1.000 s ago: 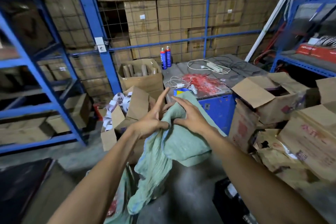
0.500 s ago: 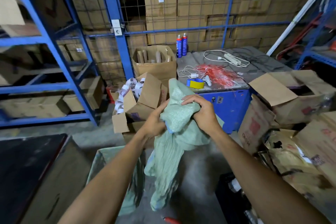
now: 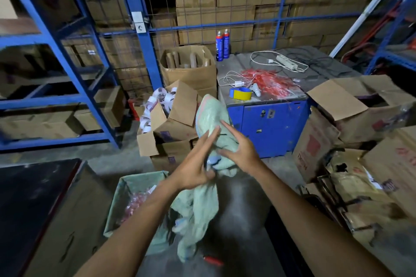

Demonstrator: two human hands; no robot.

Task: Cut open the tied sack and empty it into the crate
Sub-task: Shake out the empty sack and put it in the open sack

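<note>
My left hand (image 3: 195, 170), fingers splayed long, thumb pinching cloth; my right hand (image 3: 238, 153) spread flat, palm pressing the same bundle. Between them the pale green sack (image 3: 209, 117), limp and crumpled, long axis near upright: top end points up and away, tail hanging toward the floor. Below left, a green-lined crate (image 3: 126, 189) holding pinkish items. Blue cabinet (image 3: 270, 128) beyond.

Single view, head-worn, wide-angle. Looks forward and down from standing height, along both forearms. Hands close to lens at centre frame; blue shelving (image 3: 56, 56) left, blue cabinet (image 3: 270, 128) ahead, stacked cartons (image 3: 225, 2) far behind.
</note>
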